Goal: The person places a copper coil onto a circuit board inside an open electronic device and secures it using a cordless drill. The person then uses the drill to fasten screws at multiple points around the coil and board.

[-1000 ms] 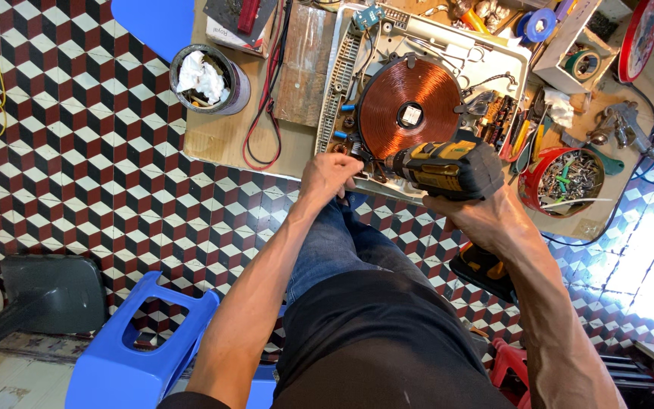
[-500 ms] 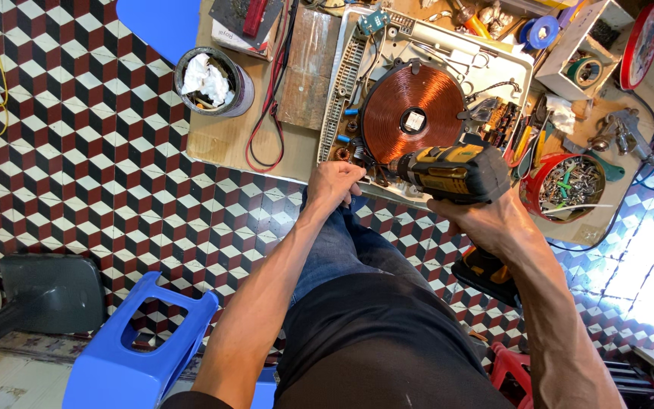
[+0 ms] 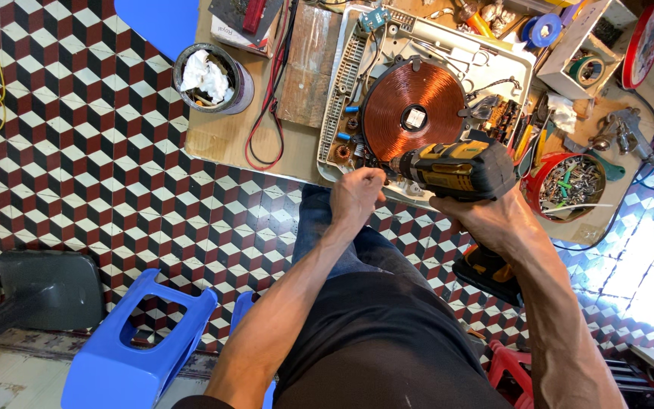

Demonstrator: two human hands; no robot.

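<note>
A blue plastic stool point(image 3: 126, 356) stands on the patterned tile floor point(image 3: 77, 174), well clear of the worktop point(image 3: 225, 136). At the worktop's near edge, the left hand point(image 3: 355, 198) pinches closed at the rim of the opened white appliance housing point(image 3: 505, 64) with its copper coil point(image 3: 413, 109). The right hand point(image 3: 486, 220) grips a yellow-and-black cordless drill point(image 3: 459, 173), its tip at that same edge. A red bowl of screws point(image 3: 565, 185) crowds the right.

the drill point(image 3: 459, 170) tip is hidden behind the left hand point(image 3: 355, 198).
</note>
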